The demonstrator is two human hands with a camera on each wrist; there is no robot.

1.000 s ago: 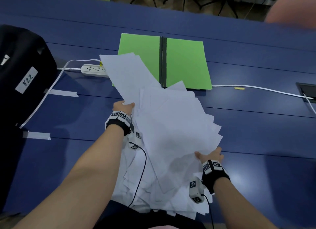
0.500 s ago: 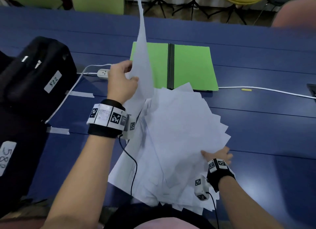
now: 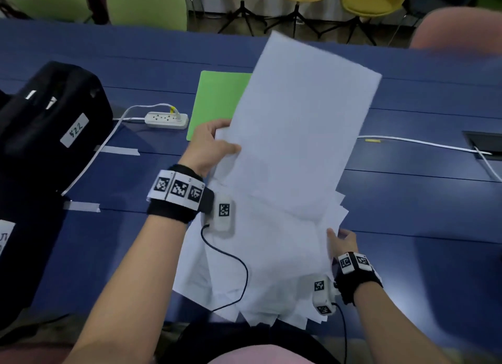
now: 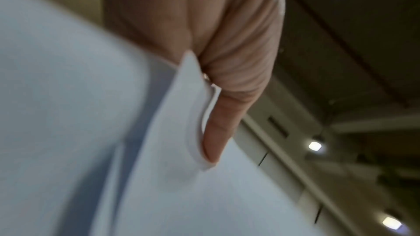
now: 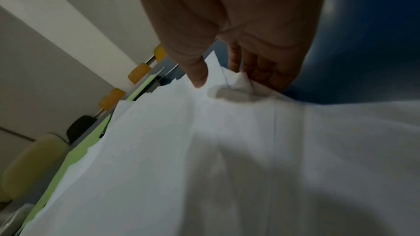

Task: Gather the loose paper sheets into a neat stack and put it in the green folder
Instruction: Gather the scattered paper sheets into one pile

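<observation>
Nearest the body, the loose paper sheets (image 3: 271,268) lie fanned on the blue table (image 3: 407,227), hanging over its near edge, their corners out of line. There are too many overlapping edges for an exact count, perhaps well over a dozen. The right hand (image 3: 341,241) pinches the pile's right edge, thumb on top and fingers curled beneath, crumpling a corner.

Further out, the left hand (image 3: 209,149) grips a lifted sheet (image 3: 298,124) between its thumb and fingers. Half a second ago this sheet stood nearly upright and edge-on. Now it has swung flat over the pile, face up and tilted. The left wrist view is blurred, so this may be two or three sheets rather than one. Judging by this, gathering is under way, but squaring has not begun.

Beyond it, the one green folder (image 3: 217,100) lies open and is now half hidden by the sheet. To its left are one power strip (image 3: 166,120) and one black bag (image 3: 49,124).
</observation>
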